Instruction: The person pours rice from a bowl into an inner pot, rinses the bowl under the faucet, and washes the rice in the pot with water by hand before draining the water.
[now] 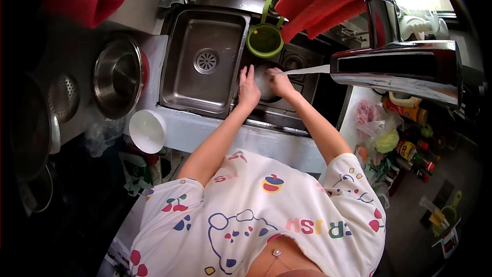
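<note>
reaching arms: both forward, angled inward over the sink [205,99]
left hand [249,92]: fingers extended, slightly spread, beside the bowl [264,83]
right hand [281,85]: bent inward at the water stream [307,70], grip unclear
bowl: between both hands

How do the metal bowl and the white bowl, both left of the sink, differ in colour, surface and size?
The metal bowl is silvery, while the white bowl is plain white. The metal bowl shows bright, mirror-like reflections; the white bowl looks evenly pale. The metal bowl is clearly wider than the white bowl. Both are round.
</note>
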The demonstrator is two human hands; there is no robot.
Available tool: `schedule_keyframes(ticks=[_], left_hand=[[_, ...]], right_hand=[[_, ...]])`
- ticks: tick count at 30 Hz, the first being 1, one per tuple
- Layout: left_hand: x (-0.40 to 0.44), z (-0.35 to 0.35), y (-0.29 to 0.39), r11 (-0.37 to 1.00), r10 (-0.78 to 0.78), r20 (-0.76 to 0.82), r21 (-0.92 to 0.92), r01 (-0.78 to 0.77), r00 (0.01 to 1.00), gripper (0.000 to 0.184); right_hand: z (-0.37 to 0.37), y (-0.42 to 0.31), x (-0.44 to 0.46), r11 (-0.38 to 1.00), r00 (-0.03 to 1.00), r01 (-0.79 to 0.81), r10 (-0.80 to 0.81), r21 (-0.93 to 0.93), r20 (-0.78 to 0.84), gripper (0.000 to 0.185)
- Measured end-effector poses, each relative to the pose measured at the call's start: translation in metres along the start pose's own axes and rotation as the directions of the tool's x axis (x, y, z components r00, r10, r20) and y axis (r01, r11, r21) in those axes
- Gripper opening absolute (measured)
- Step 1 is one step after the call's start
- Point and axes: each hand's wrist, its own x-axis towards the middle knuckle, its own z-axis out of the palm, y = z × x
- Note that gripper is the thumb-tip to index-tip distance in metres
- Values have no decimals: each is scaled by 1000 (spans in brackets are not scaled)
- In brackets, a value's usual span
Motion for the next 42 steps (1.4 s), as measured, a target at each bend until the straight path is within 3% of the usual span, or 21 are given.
schedule_keyframes(ticks=[2, 3, 6, 7, 10, 12, 13, 16, 18, 19, 22, 25, 26, 28, 30, 33, 36, 37, 40, 42], left_hand=[[2, -8, 23, 964, 262, 4, 48, -262, 965, 57], [3, -3, 22, 960, 277, 81, -55, -274, 957, 52], [7, 37, 2, 991, -90, 113, -88, 100, 990, 50], [12, 44, -1, 964, -258, 139, -26, 263, 956, 50], [30, 57, -11, 751, -578, 244, -213, 625, 778, 51], [37, 63, -19, 618, -647, 333, -298, 727, 686, 50], [41, 57, -8, 552, -679, 356, -329, 766, 642, 50], [50, 65, -21, 333, -692, 487, -440, 834, 533, 47], [54, 70, -31, 167, -632, 609, -496, 852, 479, 47], [53, 72, -32, 163, -621, 609, -516, 841, 493, 45], [50, 75, -38, 194, -571, 622, -532, 824, 536, 40], [47, 78, -39, 394, -517, 544, -533, 748, 660, 39], [45, 79, -39, 436, -517, 520, -524, 732, 680, 39], [45, 86, -45, 519, -508, 466, -506, 689, 725, 38], [44, 85, -43, 576, -442, 435, -533, 619, 785, 31], [40, 76, -30, 591, -391, 425, -565, 576, 817, 22], [34, 51, -2, 545, -356, 462, -603, 582, 812, 17], [34, 47, 4, 524, -341, 480, -617, 587, 808, 16], [33, 48, -2, 560, -366, 500, -554, 615, 784, 26], [33, 51, -10, 580, -416, 501, -496, 646, 759, 33]], right_hand=[[-1, -9, -2, 921, 945, -256, 303, 294, -127, 36], [2, -2, 3, 815, 897, -408, 443, 411, 13, 46], [-4, -15, 1, 537, 816, -515, 546, 668, 190, 56], [-14, -31, -4, 467, 800, -529, 552, 708, 234, 61], [28, 22, 12, 406, 756, -567, 601, 717, 258, 49], [124, 117, 22, 503, 900, -242, 436, 829, -2, 42], [128, 121, 27, 606, 903, -287, 430, 742, -2, 40], [100, 93, 26, 505, 872, -403, 465, 763, 153, 30], [77, 79, 26, 63, 756, -546, 467, 835, 459, 27], [78, 79, 25, -49, 749, -549, 413, 834, 517, 23], [80, 60, 24, -121, 786, -462, 403, 878, 469, 21], [83, 34, 22, 296, 758, -393, 640, 871, 125, 19], [74, 28, 18, 291, 754, -376, 648, 880, 108, 19], [35, -6, 7, 116, 764, -351, 608, 929, 213, 20], [15, -24, -3, 28, 788, -332, 557, 943, 261, 21], [6, -35, -10, 101, 770, -330, 604, 939, 206, 26], [4, -34, -16, 242, 826, -268, 556, 933, 94, 30], [0, -37, -18, 226, 811, -299, 572, 927, 122, 33], [-12, -41, -25, 285, 863, -290, 491, 913, 121, 35], [-20, -53, -27, 235, 826, -318, 545, 919, 146, 30]])
